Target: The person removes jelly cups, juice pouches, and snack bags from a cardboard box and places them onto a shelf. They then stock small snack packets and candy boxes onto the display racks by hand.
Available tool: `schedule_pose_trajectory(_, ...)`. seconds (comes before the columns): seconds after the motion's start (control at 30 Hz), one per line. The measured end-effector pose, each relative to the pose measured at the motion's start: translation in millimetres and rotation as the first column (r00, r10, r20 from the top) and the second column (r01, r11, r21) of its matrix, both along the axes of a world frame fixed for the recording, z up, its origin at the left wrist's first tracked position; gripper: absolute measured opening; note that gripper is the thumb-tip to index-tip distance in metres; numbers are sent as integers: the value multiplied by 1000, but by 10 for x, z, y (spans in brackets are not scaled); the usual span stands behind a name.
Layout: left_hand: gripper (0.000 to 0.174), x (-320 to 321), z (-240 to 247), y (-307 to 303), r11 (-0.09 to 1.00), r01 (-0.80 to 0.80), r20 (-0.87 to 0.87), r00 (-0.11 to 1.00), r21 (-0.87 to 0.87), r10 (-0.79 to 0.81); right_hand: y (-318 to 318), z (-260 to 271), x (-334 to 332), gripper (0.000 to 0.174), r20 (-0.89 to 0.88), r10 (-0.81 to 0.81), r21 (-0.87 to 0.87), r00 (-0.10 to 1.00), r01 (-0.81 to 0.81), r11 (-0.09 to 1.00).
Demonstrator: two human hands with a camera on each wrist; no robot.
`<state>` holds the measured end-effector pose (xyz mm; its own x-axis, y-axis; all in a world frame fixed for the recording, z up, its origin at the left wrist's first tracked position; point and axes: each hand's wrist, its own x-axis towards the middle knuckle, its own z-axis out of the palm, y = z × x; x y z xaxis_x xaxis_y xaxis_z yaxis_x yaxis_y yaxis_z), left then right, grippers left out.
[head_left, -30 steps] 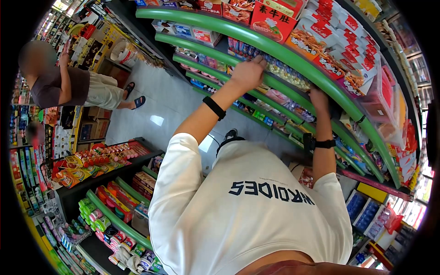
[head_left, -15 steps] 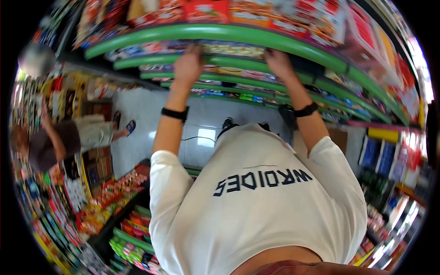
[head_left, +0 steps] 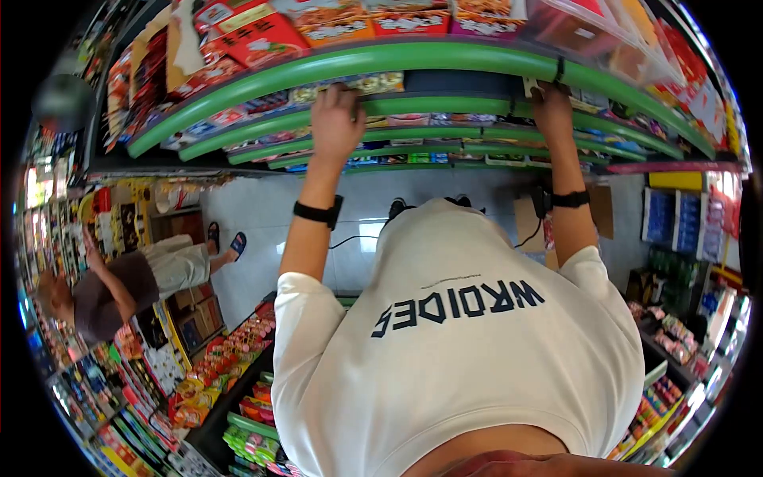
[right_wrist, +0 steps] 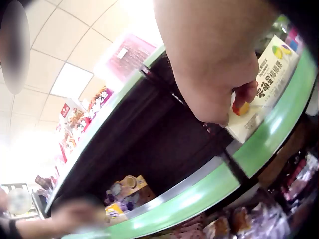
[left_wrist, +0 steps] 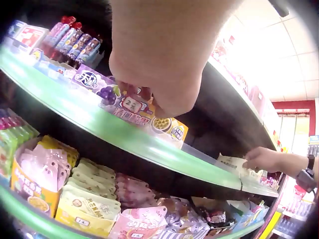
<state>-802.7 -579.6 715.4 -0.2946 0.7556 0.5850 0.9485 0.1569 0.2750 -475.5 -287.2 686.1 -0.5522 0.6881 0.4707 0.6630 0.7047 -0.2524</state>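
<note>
My left hand (head_left: 336, 126) is at the upper shelf. In the left wrist view its fingers bend over the front of a purple and yellow candy box (left_wrist: 172, 130) with grape and passion fruit pictures; part of the box is behind the hand. Farther right, my right hand (head_left: 554, 111) holds a cream-coloured box (right_wrist: 271, 74) with dark lettering and fruit pictures. Curled fingers show at that box's front face in the right wrist view. A dark bare stretch of the same shelf (head_left: 461, 83) lies between the two hands.
A green shelf rail (head_left: 397, 57) curves just above both hands. Bagged sweets (left_wrist: 89, 194) fill the shelf below. Wrapped candy sticks (left_wrist: 75, 45) stand left of my left hand. Another person (head_left: 119, 290) stands in the aisle at the left. An open carton (head_left: 528, 219) sits on the floor.
The head view has swung to face the shelf. My right hand has moved right along it, away from the candy boxes to the cream box. My left hand stays by the candy boxes.
</note>
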Motion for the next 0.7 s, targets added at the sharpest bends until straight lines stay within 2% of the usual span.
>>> schedule_pose_trajectory(0.03,22,14,-22,13,1000,-29,-23,999,-4,29,-214,182,-140,27,-17,-10,-93,1000,9,996)
schedule_pose_trajectory(0.07,20,-6,-117,40,999,-35,-2,999,41,35,-286,199,-211,27,-31,22,-100,999,-25,995)
schedule_pose_trajectory(0.13,18,-38,-193,29,996,-71,3,997,58,71,-360,156,-406,24,76,3,35,997,-5,999)
schedule_pose_trajectory(0.17,18,-26,-197,3,995,-93,-11,996,30,94,-396,188,-488,24,60,45,22,997,-46,999)
schedule_pose_trajectory(0.23,16,-58,-221,-17,994,-100,-14,995,52,101,-423,316,-615,25,65,8,-179,998,4,984)
schedule_pose_trajectory(0.27,14,-62,-233,-20,994,-67,-2,998,86,67,-474,330,-698,25,57,35,-182,998,-24,983)
schedule_pose_trajectory(0.4,10,-53,-258,-28,989,-110,22,994,95,108,-643,280,-1001,24,86,178,-163,980,-162,973)
schedule_pose_trajectory(0.47,13,-22,-243,-14,985,-137,28,990,102,135,-836,293,-1176,22,17,240,-174,971,-233,957)
schedule_pose_trajectory(0.53,13,-16,-258,-15,985,-138,36,990,106,135,-1035,376,-1346,21,39,226,-215,973,-212,953)
schedule_pose_trajectory(0.63,13,-17,-264,-34,985,-112,66,992,131,104,-1231,446,-1607,19,139,313,-239,940,-275,931)
schedule_pose_trajectory(0.7,15,-21,-260,-42,990,-123,62,991,71,119,-1337,499,-1717,20,201,325,-265,924,-268,926)
